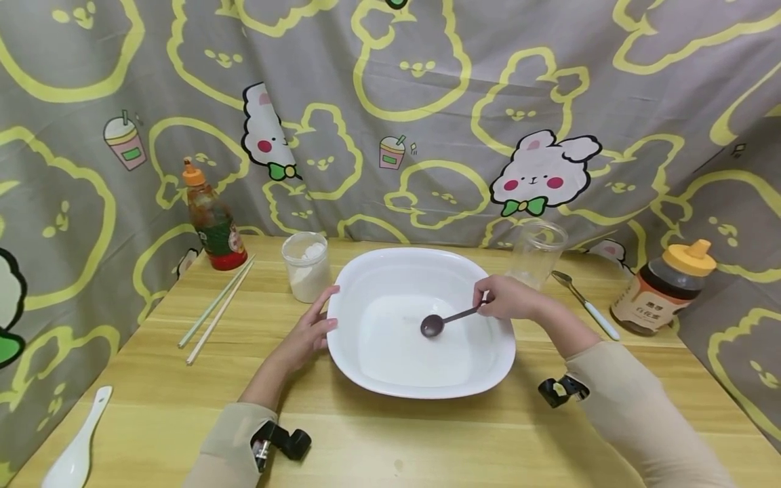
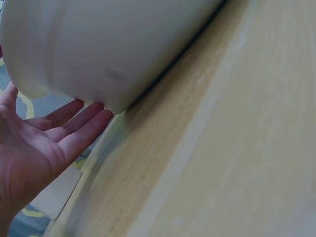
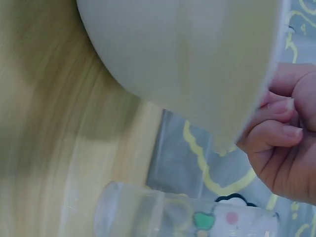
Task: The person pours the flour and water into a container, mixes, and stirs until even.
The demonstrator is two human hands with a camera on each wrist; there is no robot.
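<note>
A white basin (image 1: 421,391) stands mid-table. At its left rim is my left hand (image 1: 308,335), with two digits over the edge. In the left wrist view, the other fingers (image 2: 81,128) reach up against the basin's outer wall (image 2: 98,49). My right hand (image 1: 509,297) pinches the handle end of a dark brown measuring spoon (image 1: 433,326) above the basin's right side. The spoon's round bowl hangs over the inside of the basin. In the right wrist view, my right hand (image 3: 286,133) has curled fingers beside the rim, and the basin wall hides the spoon.
Left of the basin stand a jar of white powder (image 1: 307,274), a red sauce bottle (image 1: 213,227), chopsticks (image 1: 219,312) and a white spoon (image 1: 76,451). On the right are a clear cup (image 1: 537,254), a blue-handled utensil (image 1: 592,308) and a brown bottle (image 1: 655,291). A patterned curtain (image 1: 342,68) hangs behind.
</note>
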